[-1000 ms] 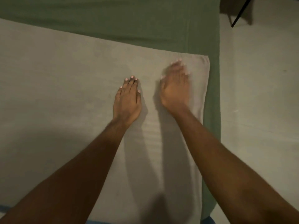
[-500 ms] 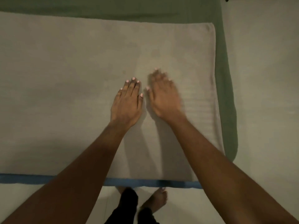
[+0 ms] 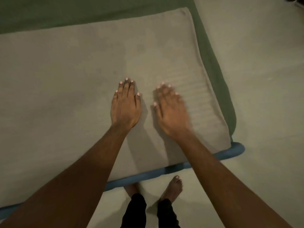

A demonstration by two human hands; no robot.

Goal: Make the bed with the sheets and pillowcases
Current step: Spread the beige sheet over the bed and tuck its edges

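I'm smoothing the beige sheet point(image 3: 65, 83): my left hand point(image 3: 125, 105) and right hand point(image 3: 171, 111) press flat, open, gripping nothing. Next, I'd judge, sweep wrinkles toward the 3 o'clock edge.

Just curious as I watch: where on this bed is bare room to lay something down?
The pale beige sheet is bare left of the left hand and beyond both hands, up to the green sheet. Crowded: around the right hand, near the blue mattress edge.
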